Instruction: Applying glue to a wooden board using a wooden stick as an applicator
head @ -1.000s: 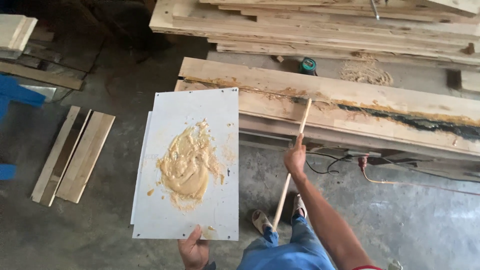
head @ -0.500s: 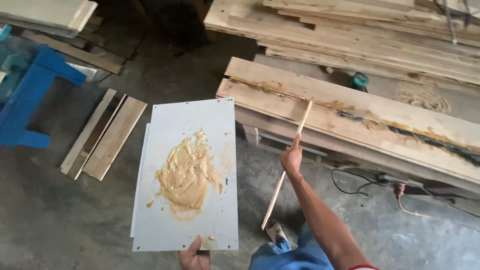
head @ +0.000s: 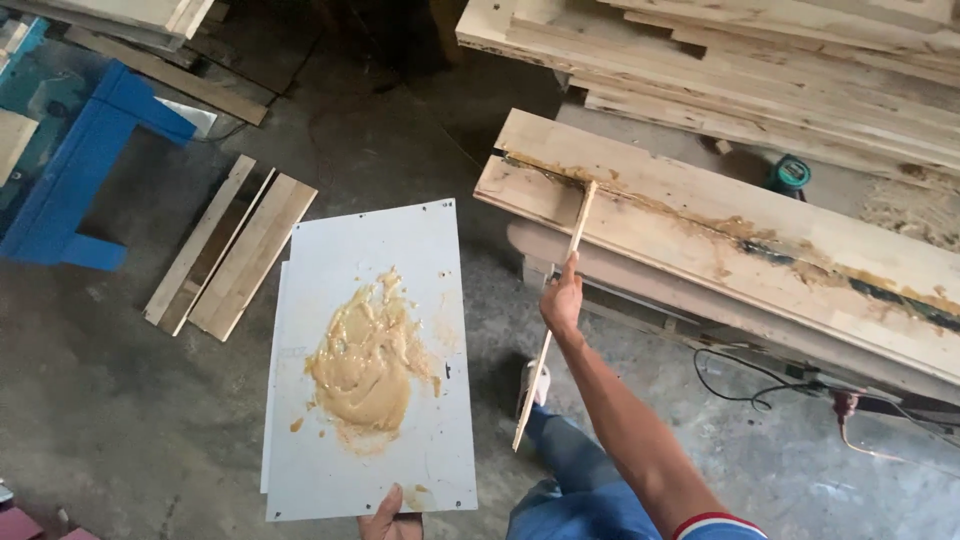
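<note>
1. One view, head: white board (head: 370, 290) with tan putty blob (head: 365, 360) is gripped at its lower edge by left hand (head: 392, 515), bottom centre.
2. Thin wooden stick (head: 560, 300) is clasped in right hand (head: 562, 300), centre; since earlier frames its tip has been moved onto the plank (head: 720, 240) seam, centre right.

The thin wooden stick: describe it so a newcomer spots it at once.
Find the long plank with a dark, paste-filled crack. At its left end the right hand holds a thin wooden stick, its tip on the crack. Far slimmer than any board nearby.
</note>
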